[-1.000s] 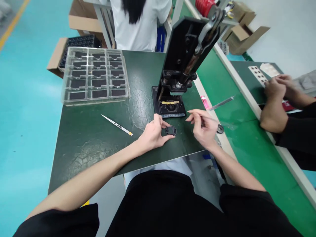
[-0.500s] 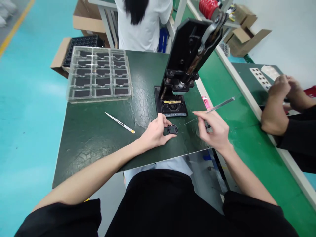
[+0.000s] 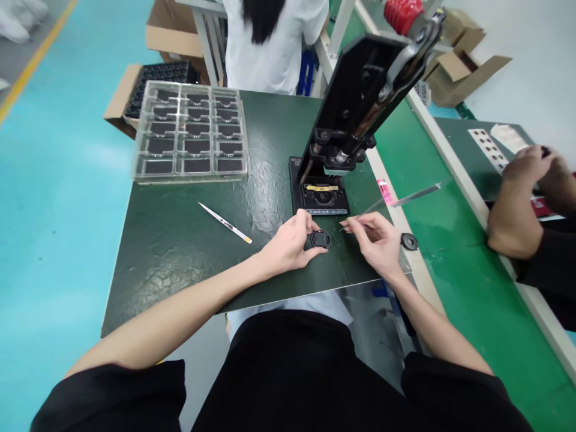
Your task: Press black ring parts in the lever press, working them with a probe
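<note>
My left hand [image 3: 290,243] rests on the dark green table [image 3: 180,240] and grips a small round black part [image 3: 320,239] between thumb and fingers. My right hand [image 3: 378,240] holds thin metal tweezers [image 3: 360,217], with their tip pointing left toward the round part. Just behind both hands stands a black lever press [image 3: 355,114], and its base fixture [image 3: 324,196] holds a yellow strip. A second round black part [image 3: 409,241] lies to the right of my right hand at the table edge.
A clear plastic tray [image 3: 191,132] of dark parts sits at the back left. Spare tweezers [image 3: 225,222] lie on the table. A green conveyor belt [image 3: 454,252] runs along the right, with a metal strip [image 3: 416,194] on it. A co-worker's hands [image 3: 526,174] work beyond it. Another person [image 3: 274,42] stands behind.
My right hand has picked up tweezers and brought them left toward the round part in my left hand. The second round part at the table edge is uncovered again. The view shifted slightly.
</note>
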`<move>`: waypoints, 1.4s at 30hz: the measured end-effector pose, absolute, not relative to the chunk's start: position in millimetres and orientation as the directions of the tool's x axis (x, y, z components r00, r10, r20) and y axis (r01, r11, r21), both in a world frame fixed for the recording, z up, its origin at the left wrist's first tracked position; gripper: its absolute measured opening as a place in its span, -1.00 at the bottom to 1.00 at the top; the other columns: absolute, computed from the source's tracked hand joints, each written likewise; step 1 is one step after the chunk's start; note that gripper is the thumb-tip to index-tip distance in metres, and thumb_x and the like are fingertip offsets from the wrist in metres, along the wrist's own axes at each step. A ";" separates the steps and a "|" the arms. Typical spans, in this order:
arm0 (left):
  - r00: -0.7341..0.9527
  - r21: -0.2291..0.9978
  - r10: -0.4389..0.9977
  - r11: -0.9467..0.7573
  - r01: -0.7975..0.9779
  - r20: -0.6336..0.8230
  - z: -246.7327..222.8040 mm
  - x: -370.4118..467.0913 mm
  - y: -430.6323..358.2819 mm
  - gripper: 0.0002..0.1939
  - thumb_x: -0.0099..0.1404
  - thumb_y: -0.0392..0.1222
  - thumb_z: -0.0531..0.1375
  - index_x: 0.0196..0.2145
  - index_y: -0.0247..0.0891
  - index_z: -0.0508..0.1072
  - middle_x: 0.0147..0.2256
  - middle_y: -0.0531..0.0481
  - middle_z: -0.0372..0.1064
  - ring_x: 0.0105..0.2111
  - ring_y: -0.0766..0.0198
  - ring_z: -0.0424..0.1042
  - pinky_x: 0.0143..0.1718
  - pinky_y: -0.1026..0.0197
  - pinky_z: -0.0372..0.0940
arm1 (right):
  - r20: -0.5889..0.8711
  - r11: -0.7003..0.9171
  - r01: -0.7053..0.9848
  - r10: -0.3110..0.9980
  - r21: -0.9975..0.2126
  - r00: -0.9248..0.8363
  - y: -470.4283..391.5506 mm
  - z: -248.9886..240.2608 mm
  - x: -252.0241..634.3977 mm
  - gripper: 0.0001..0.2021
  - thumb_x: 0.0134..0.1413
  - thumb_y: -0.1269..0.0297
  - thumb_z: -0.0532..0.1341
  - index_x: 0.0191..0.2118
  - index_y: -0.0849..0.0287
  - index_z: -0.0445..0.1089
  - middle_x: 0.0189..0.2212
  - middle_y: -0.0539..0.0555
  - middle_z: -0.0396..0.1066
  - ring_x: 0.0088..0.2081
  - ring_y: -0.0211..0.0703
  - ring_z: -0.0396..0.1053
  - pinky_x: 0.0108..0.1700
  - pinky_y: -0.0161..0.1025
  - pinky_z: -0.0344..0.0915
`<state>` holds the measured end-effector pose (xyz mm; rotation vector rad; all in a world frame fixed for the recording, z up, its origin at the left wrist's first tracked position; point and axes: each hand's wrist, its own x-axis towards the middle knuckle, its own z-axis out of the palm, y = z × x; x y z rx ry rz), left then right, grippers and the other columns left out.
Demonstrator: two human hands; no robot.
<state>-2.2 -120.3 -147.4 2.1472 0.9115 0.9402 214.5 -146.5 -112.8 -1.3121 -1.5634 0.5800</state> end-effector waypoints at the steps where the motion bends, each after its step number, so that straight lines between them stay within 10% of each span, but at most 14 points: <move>1: 0.512 0.739 0.776 -0.579 0.344 0.369 -147.3 -2.2 -120.2 -0.38 0.20 -0.06 0.45 -0.17 -0.12 0.02 -0.17 -0.06 0.45 -0.19 0.13 0.53 -0.18 0.05 0.48 | 0.362 0.300 0.416 0.929 -0.859 0.078 -148.1 -113.0 210.6 -0.81 0.28 0.11 0.32 -0.26 0.12 0.44 -0.34 0.07 0.62 -0.34 -0.15 0.62 -0.22 -0.19 0.61; 29: 0.506 0.749 0.798 -0.545 0.376 0.327 -141.7 -2.9 -122.3 -0.45 0.20 -0.11 0.43 -0.21 -0.13 0.06 -0.20 -0.02 0.37 -0.14 0.09 0.48 -0.20 0.08 0.41 | 0.443 0.454 0.505 0.884 -0.734 -0.150 -140.8 -122.9 182.7 -0.82 0.30 0.38 0.20 -0.36 0.09 0.26 -0.42 0.02 0.40 -0.39 -0.21 0.44 -0.33 -0.24 0.40; 42: 0.514 0.763 0.812 -0.510 0.396 0.276 -139.9 -3.6 -122.7 -0.47 0.23 -0.06 0.40 -0.31 -0.12 0.02 -0.20 -0.04 0.46 -0.22 0.13 0.45 -0.20 0.05 0.40 | 0.418 0.345 0.291 0.875 -0.892 0.243 -131.6 -116.8 199.6 -0.69 0.30 0.04 0.27 -0.37 0.09 0.27 -0.40 0.00 0.47 -0.47 -0.29 0.39 -0.35 -0.26 0.39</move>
